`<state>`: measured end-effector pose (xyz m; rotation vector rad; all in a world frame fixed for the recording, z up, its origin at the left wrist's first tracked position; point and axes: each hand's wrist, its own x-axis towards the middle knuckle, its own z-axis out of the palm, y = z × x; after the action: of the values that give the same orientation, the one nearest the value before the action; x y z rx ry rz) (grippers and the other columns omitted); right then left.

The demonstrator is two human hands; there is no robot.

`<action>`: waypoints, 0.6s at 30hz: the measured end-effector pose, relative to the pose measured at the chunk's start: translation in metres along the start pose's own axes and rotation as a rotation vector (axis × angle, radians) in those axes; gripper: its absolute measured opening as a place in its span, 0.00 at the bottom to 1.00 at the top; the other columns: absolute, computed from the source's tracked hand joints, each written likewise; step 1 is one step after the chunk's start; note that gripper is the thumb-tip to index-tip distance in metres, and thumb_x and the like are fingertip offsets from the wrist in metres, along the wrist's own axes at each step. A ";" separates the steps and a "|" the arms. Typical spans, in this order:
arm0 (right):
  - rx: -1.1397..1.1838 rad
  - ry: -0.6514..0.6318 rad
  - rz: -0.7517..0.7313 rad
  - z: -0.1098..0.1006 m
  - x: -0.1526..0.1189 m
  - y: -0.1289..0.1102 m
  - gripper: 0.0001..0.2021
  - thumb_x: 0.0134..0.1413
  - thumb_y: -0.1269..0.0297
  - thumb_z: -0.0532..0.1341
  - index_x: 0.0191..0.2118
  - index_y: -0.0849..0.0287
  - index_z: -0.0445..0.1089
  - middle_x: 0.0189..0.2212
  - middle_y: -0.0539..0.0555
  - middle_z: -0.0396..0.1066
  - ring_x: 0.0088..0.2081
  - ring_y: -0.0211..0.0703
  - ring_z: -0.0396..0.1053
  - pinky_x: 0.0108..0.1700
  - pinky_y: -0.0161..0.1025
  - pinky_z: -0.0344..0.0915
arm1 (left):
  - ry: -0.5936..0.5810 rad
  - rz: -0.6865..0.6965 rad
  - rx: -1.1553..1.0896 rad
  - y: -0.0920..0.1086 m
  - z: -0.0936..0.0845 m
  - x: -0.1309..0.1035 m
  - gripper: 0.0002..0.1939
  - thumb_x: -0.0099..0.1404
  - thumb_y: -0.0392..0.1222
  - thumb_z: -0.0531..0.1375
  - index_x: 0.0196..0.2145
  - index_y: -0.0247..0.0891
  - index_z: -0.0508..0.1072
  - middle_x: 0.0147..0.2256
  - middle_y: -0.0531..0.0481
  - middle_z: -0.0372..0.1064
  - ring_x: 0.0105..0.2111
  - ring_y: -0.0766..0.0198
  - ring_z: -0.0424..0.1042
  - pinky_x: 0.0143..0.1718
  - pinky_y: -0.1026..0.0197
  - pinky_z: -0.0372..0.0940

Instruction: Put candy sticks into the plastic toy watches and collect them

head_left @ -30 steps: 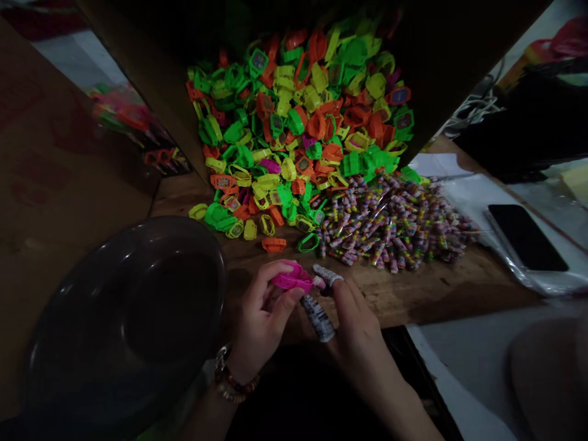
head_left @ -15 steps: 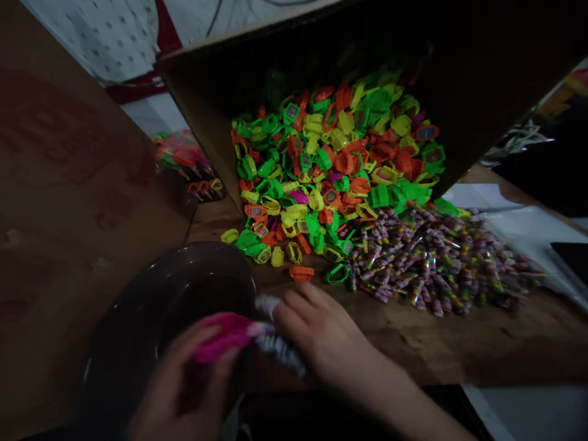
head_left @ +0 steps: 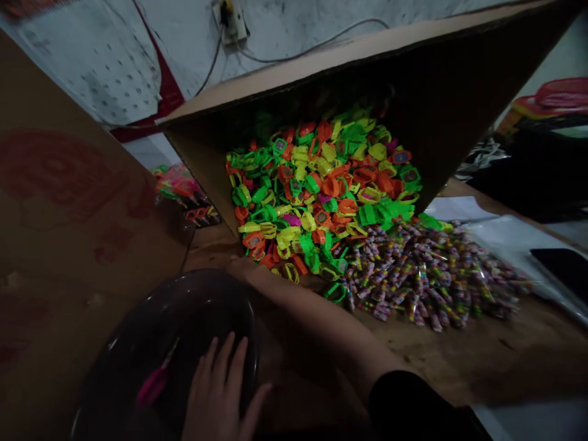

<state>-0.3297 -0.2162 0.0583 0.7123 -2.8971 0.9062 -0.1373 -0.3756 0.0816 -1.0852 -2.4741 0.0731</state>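
My left hand (head_left: 218, 389) hovers over the dark round basin (head_left: 250, 306), fingers spread, holding nothing. Inside the basin lies a bright pink toy watch (head_left: 152, 387) with a thin pale piece sticking out of one end. My right hand (head_left: 250, 269) reaches across to the near left edge of a heap of plastic toy watches (head_left: 312, 196) in green, yellow and orange. Its fingers are dim and blurred, so their grip is hidden. A single green watch (head_left: 335, 293) lies in front of the heap.
The watches spill from a tipped cardboard box (head_left: 197, 165). Many wrapped candy tubes (head_left: 422, 269) are piled to the right on the wooden table (head_left: 436, 361). Another carton (head_left: 68, 202) stands at left, a bagged bundle (head_left: 184, 190) behind it. A dark phone-like slab (head_left: 565, 275) lies far right.
The pink watch has left my left hand and lies in the basin; that hand has opened. My right hand has moved left and away to the heap's edge. The view has shifted.
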 end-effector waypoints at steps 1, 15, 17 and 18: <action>-0.054 -0.011 -0.021 0.003 -0.012 0.004 0.11 0.59 0.64 0.59 0.44 0.63 0.70 0.45 0.56 0.71 0.46 0.46 0.69 0.47 0.47 0.68 | -0.003 -0.012 -0.015 -0.001 0.001 0.002 0.25 0.67 0.52 0.50 0.57 0.36 0.60 0.55 0.42 0.65 0.56 0.49 0.62 0.48 0.48 0.65; -0.258 0.394 -0.153 -0.024 -0.216 0.020 0.09 0.56 0.64 0.56 0.37 0.61 0.72 0.47 0.62 0.69 0.55 0.50 0.62 0.60 0.50 0.56 | 0.197 0.023 -0.394 0.065 0.002 0.071 0.16 0.67 0.38 0.54 0.52 0.37 0.65 0.51 0.43 0.67 0.55 0.57 0.63 0.55 0.55 0.62; -0.245 0.624 0.062 -0.027 -0.253 0.016 0.10 0.56 0.65 0.55 0.40 0.61 0.70 0.46 0.62 0.69 0.50 0.49 0.65 0.52 0.47 0.64 | 0.146 -0.105 -0.362 0.088 0.033 0.078 0.21 0.67 0.43 0.53 0.56 0.35 0.63 0.56 0.38 0.62 0.57 0.49 0.60 0.53 0.47 0.63; -0.283 0.712 0.230 -0.024 -0.271 0.015 0.11 0.56 0.67 0.54 0.43 0.61 0.69 0.46 0.62 0.70 0.47 0.49 0.66 0.48 0.46 0.66 | 0.110 -0.191 -0.309 0.096 0.052 0.080 0.25 0.66 0.48 0.54 0.58 0.33 0.61 0.59 0.34 0.57 0.60 0.41 0.55 0.53 0.39 0.62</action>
<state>-0.0963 -0.0789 0.0286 0.0111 -2.3969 0.5753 -0.1404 -0.2456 0.0430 -0.9335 -2.5282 -0.4272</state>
